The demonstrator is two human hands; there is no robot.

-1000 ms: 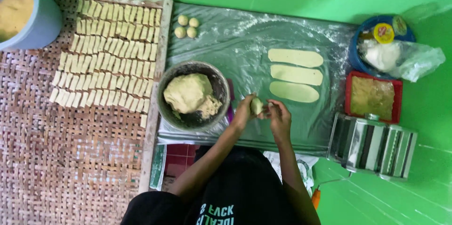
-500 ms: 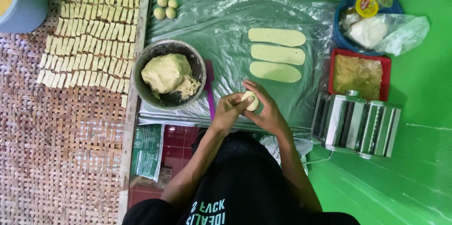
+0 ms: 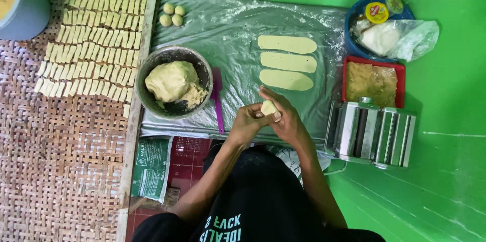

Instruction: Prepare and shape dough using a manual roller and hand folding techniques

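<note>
A: What are the hands working on?
B: The left hand [image 3: 247,120] and right hand [image 3: 287,118] are closing together around a small pale dough lump [image 3: 268,107], smooth and roundish, above the floury plastic sheet [image 3: 238,34].
A: Anything near?
B: Three flat oblong dough strips [image 3: 286,62] are lying just beyond; a metal bowl [image 3: 149,70] is holding a rough dough mass

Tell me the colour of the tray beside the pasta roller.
Red tray, holding brownish crumbly filling; seen clearly in the head view, above the pasta roller.
</note>
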